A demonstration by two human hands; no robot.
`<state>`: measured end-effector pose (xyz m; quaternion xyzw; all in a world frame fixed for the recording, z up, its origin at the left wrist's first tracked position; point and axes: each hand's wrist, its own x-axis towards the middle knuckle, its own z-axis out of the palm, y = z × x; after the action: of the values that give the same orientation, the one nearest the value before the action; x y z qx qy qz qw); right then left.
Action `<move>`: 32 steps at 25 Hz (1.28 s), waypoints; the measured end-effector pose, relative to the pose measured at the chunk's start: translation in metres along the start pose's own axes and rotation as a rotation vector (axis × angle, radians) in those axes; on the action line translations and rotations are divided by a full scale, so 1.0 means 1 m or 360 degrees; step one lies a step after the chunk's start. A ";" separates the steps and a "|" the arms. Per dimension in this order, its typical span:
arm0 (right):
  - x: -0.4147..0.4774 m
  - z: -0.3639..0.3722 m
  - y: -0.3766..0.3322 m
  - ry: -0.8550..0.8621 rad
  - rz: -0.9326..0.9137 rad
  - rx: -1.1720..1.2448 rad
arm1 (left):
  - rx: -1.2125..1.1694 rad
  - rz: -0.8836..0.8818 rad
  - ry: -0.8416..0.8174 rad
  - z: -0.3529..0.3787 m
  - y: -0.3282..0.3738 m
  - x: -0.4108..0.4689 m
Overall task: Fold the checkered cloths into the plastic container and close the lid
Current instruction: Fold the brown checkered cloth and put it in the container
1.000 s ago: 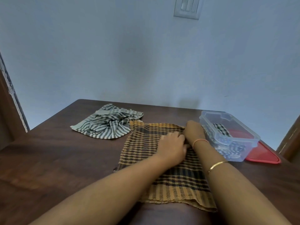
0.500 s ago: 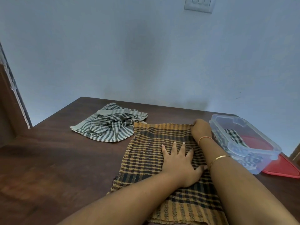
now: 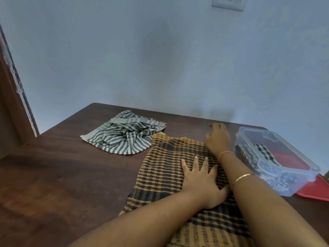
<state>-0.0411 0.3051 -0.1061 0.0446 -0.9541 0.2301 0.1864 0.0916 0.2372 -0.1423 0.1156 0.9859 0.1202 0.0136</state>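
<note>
An orange-and-black checkered cloth (image 3: 165, 168) lies spread on the dark wooden table (image 3: 62, 175). My left hand (image 3: 201, 182) rests flat on its middle, fingers apart. My right hand (image 3: 218, 139) is at the cloth's far right corner, fingers loosely spread and slightly blurred, with nothing held. A crumpled grey-and-white checkered cloth (image 3: 126, 134) sits at the back left. To the right stands the clear plastic container (image 3: 292, 182), lid off, with a black-and-white checkered cloth (image 3: 263, 152) inside. The red lid (image 3: 315, 192) lies under and beside it.
A pale blue wall (image 3: 160, 59) runs along the table's far edge, with a switch plate (image 3: 227, 2) at the top. A wooden door frame (image 3: 10, 107) stands at the left. Bare table surface stretches left of the orange cloth.
My left hand has gone from bunched to flat with fingers spread on the cloth. My right hand has let go of the far corner and lifted slightly. The camera has moved closer.
</note>
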 end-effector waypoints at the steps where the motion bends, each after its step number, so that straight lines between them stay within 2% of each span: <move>1: -0.005 0.004 -0.004 0.0021 -0.0095 0.0008 | -0.0002 0.0003 0.0004 0.000 0.000 0.000; 2: -0.010 0.010 -0.005 -0.0085 -0.0152 -0.0010 | -0.0003 0.0006 0.0002 -0.001 0.000 0.000; 5: -0.018 0.021 0.001 -0.0724 -0.0130 -0.0195 | -0.0072 0.0058 0.0032 -0.004 0.002 -0.003; 6: -0.019 0.017 0.003 -0.0791 -0.0097 -0.0087 | -0.0141 0.0097 0.0099 -0.008 0.002 -0.006; 8: -0.020 -0.002 -0.002 -0.0632 -0.0053 0.0266 | -0.0278 0.0150 0.0307 -0.017 -0.002 -0.009; 10: -0.025 -0.027 -0.008 -0.0394 -0.0057 0.0410 | -0.0310 0.0130 0.0409 -0.028 -0.009 -0.013; 12: -0.035 -0.047 -0.016 -0.0329 -0.0049 0.0360 | -0.0359 0.0113 0.0343 -0.042 -0.013 -0.020; 14: -0.052 -0.060 -0.026 -0.0424 0.0017 0.0252 | -0.0435 0.0167 0.0207 -0.058 -0.018 -0.034; 15: -0.061 -0.066 -0.029 -0.0517 0.0053 0.0216 | -0.0431 0.0206 0.0090 -0.067 -0.022 -0.042; 18: -0.100 -0.088 -0.033 -0.0967 0.0070 0.0163 | -0.0300 0.0172 -0.0499 -0.090 -0.044 -0.075; 21: -0.138 -0.105 -0.033 -0.1419 0.0011 -0.0025 | -0.0252 -0.0007 -0.0781 -0.098 -0.070 -0.104; 24: -0.163 -0.112 -0.026 -0.1445 -0.0106 -0.0137 | -0.0272 -0.0050 -0.0837 -0.093 -0.081 -0.121; 32: -0.199 -0.133 -0.003 -0.1427 -0.0222 -0.0095 | -0.0354 -0.0041 -0.0625 -0.086 -0.097 -0.156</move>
<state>0.1880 0.3627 -0.0704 0.1985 -0.9415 0.1474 -0.2289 0.2168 0.0900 -0.0825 0.1220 0.9465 0.2030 0.2193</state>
